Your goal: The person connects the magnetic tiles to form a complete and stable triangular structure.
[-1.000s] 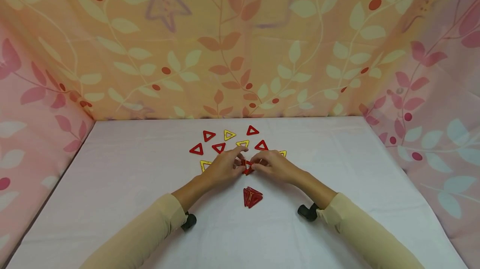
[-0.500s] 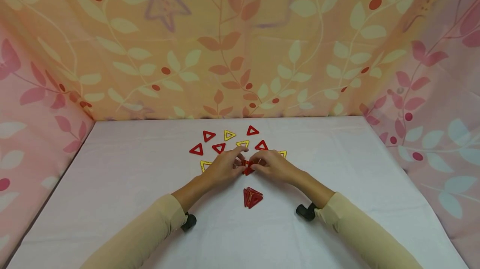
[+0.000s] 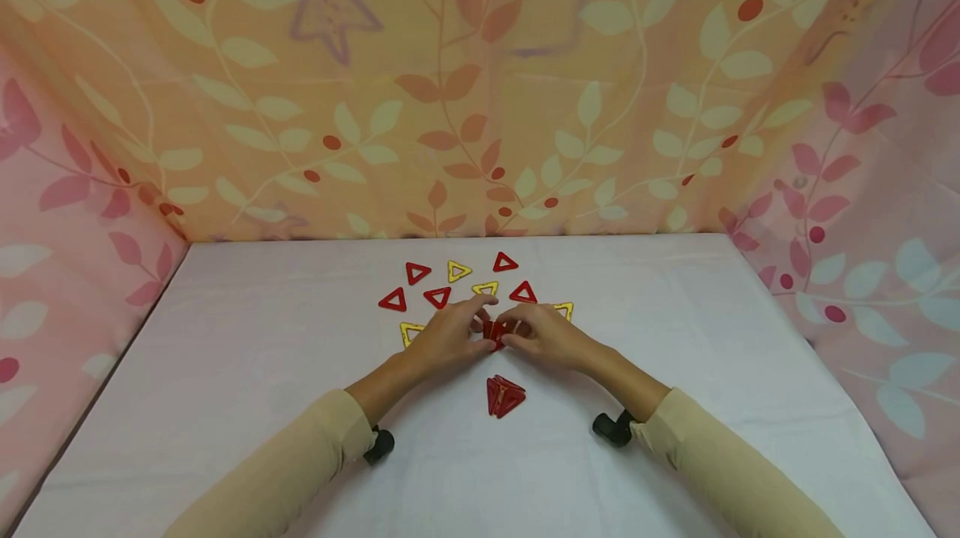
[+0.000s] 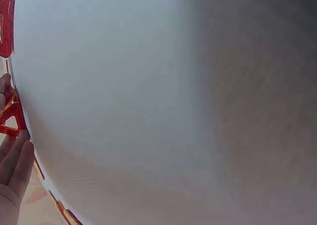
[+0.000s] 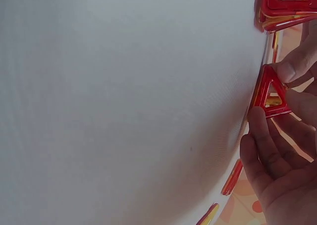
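Observation:
Red triangular magnetic tiles (image 3: 492,336) stand upright, joined at an angle, between the two hands. My left hand (image 3: 448,333) pinches their left side with thumb and fingers. From the other side my right hand (image 3: 553,336) holds them with its fingertips. In the right wrist view a red triangle tile (image 5: 263,93) shows its open middle between thumb and fingers; the left wrist view catches another red tile face (image 4: 19,117) at the fingertips. Nearer the body, a finished-looking pyramid of red triangle tiles (image 3: 506,396) sits on the white tablecloth (image 3: 300,438).
Behind the hands lie several flat triangle tiles, such as a red one (image 3: 417,273), a yellow one (image 3: 458,271) and another red one (image 3: 523,292). A yellow tile (image 3: 410,333) is partly hidden by the left hand. A patterned curtain (image 3: 480,146) encloses the table.
The right fingers shift slightly left, and the held red tiles turn and draw closer together, so less white shows through them. The pyramid and loose tiles stay put.

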The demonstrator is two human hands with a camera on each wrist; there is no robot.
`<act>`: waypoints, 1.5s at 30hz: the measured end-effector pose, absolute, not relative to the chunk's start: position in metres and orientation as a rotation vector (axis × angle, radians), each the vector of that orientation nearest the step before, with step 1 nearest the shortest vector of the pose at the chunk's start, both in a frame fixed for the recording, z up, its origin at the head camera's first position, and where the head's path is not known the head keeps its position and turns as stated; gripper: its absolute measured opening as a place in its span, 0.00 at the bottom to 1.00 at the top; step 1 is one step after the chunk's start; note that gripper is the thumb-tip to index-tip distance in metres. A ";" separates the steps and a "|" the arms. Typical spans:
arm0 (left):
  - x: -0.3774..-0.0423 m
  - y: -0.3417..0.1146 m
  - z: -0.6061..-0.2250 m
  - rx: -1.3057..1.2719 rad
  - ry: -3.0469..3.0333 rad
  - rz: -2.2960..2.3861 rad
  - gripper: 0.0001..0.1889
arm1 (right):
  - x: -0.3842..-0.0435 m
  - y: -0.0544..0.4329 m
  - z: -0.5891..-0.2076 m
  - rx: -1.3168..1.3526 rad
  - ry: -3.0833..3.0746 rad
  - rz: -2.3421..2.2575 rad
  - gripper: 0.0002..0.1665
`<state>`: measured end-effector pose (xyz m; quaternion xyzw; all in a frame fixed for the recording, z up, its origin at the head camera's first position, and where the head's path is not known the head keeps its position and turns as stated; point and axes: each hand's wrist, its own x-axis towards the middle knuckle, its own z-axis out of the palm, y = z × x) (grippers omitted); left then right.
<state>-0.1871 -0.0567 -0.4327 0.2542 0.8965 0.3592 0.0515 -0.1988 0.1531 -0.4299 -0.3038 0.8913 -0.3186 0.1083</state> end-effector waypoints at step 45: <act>-0.184 -0.064 -0.432 0.705 2.684 1.086 0.30 | -0.218 0.226 -0.433 -0.820 2.800 -0.801 0.18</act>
